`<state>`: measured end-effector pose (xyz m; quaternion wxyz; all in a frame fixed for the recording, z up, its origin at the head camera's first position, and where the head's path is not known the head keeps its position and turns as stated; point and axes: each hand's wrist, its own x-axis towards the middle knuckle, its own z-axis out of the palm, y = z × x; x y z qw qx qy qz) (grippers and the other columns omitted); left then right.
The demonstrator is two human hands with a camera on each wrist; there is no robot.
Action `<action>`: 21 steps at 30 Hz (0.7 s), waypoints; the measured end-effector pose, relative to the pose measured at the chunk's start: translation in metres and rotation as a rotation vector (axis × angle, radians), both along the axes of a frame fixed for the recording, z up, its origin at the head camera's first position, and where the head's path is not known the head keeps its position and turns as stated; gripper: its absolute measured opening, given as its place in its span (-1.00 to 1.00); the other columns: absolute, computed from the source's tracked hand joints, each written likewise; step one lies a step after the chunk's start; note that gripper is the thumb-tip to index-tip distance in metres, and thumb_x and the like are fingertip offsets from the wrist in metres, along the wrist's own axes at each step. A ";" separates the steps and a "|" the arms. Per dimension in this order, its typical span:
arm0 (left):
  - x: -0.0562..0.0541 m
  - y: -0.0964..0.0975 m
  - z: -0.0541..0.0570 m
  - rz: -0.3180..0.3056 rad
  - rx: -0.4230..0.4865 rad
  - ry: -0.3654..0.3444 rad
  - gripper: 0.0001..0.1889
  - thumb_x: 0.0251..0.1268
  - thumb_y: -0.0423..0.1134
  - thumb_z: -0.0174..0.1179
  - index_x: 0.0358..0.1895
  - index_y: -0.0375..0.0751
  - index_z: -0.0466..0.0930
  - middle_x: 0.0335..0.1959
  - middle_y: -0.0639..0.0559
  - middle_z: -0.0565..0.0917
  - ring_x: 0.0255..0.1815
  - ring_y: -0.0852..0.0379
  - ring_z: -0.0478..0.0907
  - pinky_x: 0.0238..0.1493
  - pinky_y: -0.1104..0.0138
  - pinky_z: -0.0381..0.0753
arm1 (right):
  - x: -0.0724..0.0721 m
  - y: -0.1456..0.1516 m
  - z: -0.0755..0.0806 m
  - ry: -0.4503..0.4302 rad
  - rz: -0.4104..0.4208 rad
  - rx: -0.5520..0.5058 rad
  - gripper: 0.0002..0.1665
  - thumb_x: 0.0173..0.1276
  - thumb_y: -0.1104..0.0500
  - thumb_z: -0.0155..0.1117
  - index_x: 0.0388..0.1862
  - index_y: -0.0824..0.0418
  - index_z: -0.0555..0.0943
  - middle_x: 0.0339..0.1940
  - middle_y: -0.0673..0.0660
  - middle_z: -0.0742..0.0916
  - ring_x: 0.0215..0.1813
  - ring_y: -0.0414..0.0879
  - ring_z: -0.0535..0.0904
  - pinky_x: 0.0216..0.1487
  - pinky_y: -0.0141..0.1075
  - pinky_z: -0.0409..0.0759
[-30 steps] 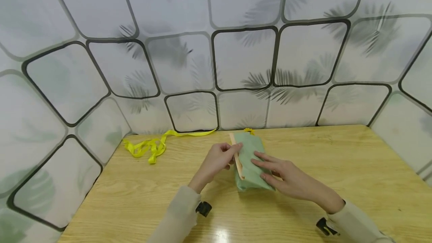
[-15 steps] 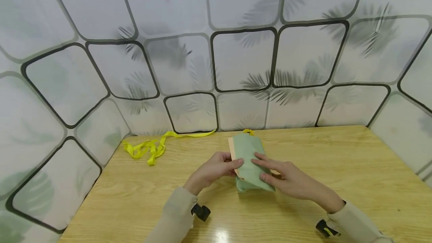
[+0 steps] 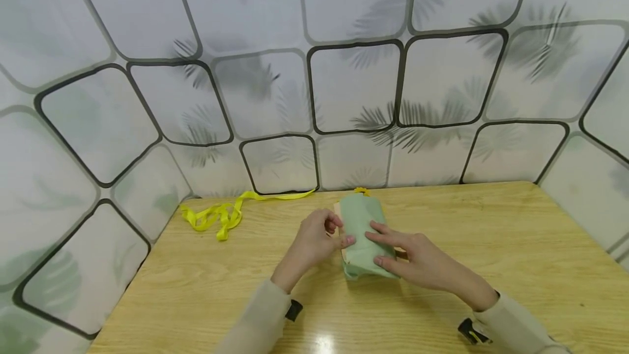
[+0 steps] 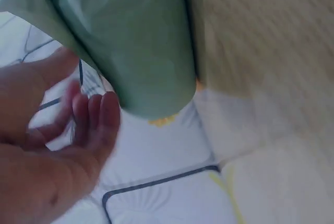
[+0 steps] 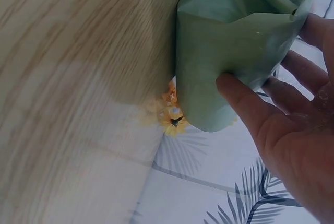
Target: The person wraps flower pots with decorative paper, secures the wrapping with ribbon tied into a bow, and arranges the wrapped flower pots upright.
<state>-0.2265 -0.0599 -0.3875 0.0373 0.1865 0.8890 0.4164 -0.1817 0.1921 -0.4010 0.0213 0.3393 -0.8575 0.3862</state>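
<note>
A bundle in pale green wrapping paper (image 3: 362, 234) lies on the table, with a peach edge along its left side. Yellow and orange flowers (image 5: 174, 121) show at its far end in the right wrist view. At the left edge my left hand (image 3: 316, 239) touches the paper with its thumb, while its other fingers bend loosely, raised off the paper. My right hand (image 3: 417, 261) rests on the bundle's top and right side with fingers spread. In the left wrist view, the paper's free edge hides the tip of my left thumb.
A crumpled yellow ribbon (image 3: 216, 217) lies at the table's back left, one end running along the back edge. Patterned fabric (image 3: 354, 86) stands behind the wooden table (image 3: 491, 245) and on both sides.
My left hand slid its grip along the paper's peach edge, then lifted its fingers, leaving the thumb on the paper. Less of the peach edge shows now. The right hand has stayed nearly still.
</note>
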 end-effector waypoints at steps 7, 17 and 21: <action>0.006 -0.001 0.007 -0.396 -0.100 0.355 -0.79 0.48 -0.35 0.23 0.08 -0.18 0.72 -0.01 -0.01 0.65 -0.04 0.15 0.63 0.00 0.30 0.70 | 0.001 0.004 0.002 -0.021 0.022 -0.024 -0.43 0.52 0.10 0.29 0.45 0.20 0.51 0.50 0.35 0.46 0.34 0.26 0.52 -0.02 -0.24 0.76; -0.001 -0.001 0.011 -0.484 -0.129 0.235 -0.57 0.29 0.00 0.42 0.15 -0.10 0.71 -0.01 0.10 0.62 -0.10 0.25 0.53 -0.06 0.29 0.65 | -0.001 0.013 -0.002 -0.136 0.026 -0.059 -0.39 0.52 0.07 0.28 0.49 0.16 0.46 0.57 0.28 0.39 0.46 0.32 0.33 0.03 -0.31 0.73; 0.000 0.000 0.013 -0.474 -0.150 0.198 -0.39 0.05 0.07 0.56 0.18 -0.07 0.69 0.02 0.13 0.60 -0.06 0.21 0.52 -0.02 0.40 0.58 | -0.001 0.012 -0.002 -0.098 0.021 -0.064 -0.40 0.51 0.10 0.30 0.47 0.17 0.48 0.54 0.29 0.42 0.45 0.31 0.34 0.02 -0.32 0.73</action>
